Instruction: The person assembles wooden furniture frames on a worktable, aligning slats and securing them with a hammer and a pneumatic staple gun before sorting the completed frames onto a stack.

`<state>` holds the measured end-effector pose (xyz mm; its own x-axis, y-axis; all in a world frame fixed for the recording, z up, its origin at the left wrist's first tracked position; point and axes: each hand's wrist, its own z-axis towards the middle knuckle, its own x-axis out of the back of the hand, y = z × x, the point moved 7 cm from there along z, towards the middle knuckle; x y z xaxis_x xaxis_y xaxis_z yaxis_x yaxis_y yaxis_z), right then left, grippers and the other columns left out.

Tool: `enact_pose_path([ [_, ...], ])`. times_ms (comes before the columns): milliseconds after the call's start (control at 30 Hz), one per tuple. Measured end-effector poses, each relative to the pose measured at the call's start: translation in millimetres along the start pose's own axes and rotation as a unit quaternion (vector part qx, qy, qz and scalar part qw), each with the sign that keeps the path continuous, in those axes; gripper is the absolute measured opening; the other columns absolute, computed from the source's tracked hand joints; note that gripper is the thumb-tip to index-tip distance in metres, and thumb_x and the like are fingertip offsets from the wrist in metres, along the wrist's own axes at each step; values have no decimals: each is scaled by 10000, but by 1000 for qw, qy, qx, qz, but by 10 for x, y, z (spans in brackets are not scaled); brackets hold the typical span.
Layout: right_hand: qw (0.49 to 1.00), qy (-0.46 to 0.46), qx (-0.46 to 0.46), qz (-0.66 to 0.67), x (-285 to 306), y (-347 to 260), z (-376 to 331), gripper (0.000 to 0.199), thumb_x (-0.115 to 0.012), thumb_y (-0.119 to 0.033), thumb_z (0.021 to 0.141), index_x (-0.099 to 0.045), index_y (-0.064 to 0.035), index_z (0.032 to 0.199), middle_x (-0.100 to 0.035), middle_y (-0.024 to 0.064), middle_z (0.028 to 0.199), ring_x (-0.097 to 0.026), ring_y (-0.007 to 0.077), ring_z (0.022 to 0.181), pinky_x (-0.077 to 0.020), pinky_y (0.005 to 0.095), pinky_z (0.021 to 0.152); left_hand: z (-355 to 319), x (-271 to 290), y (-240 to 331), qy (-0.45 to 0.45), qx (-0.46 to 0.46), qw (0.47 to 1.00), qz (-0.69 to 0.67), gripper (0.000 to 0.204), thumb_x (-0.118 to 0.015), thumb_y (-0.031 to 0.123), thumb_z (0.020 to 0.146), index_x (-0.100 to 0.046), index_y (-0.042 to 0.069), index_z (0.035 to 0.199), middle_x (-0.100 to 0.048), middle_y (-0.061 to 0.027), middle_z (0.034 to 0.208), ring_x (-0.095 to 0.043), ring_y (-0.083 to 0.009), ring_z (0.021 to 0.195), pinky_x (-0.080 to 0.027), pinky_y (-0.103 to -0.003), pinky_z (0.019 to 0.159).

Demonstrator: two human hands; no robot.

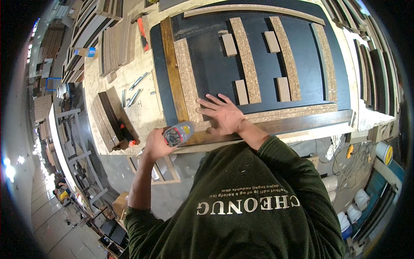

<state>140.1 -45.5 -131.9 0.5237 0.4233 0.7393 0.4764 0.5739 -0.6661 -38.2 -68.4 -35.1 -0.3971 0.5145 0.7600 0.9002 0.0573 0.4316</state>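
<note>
A workshop table carries a dark panel. A grey power tool is clenched in the left hand at the panel's near corner. The right hand is pressed flat, released, on chipboard strips.

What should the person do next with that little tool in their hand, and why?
Probably bring the tool in the left hand onto the chipboard strip at the panel's near corner. The right hand is pressed flat there, steadying the strip on the dark panel, and the tool sits just off the edge.
</note>
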Motion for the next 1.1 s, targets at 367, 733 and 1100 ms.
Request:
enact_pose_path([
  [367,1000,-15,-7,-9,29,-7,-4,697,-667,-414,675,-471,-159,1293,-308,68,1469,-286,309,1346,-203,509,1090,-99,35,-63,-20,36,999,-26,402,-739,174,614,-633,-5,957,-662,-189,823,-657,-306,778,-503,-331,721],
  [733,997,-72,13,-3,-86,-39,-64,693,-680,-357,677,-463,-164,1305,-220,89,1503,-250,279,1369,-155,514,1105,-120,124,-314,35,27,995,-89,360,-767,191,638,-639,-42,880,-672,-147,771,-652,-167,715,-496,-302,657],
  [1100,962,168,-188,-110,1084,547,-517,627,-661,-445,732,-494,-206,1286,-307,81,1467,-306,314,1337,-257,553,1051,-292,-52,-1053,103,55,990,-76,600,-833,262,599,-566,-71,1022,-598,-218,950,-613,-291,884,-486,-374,763],
])
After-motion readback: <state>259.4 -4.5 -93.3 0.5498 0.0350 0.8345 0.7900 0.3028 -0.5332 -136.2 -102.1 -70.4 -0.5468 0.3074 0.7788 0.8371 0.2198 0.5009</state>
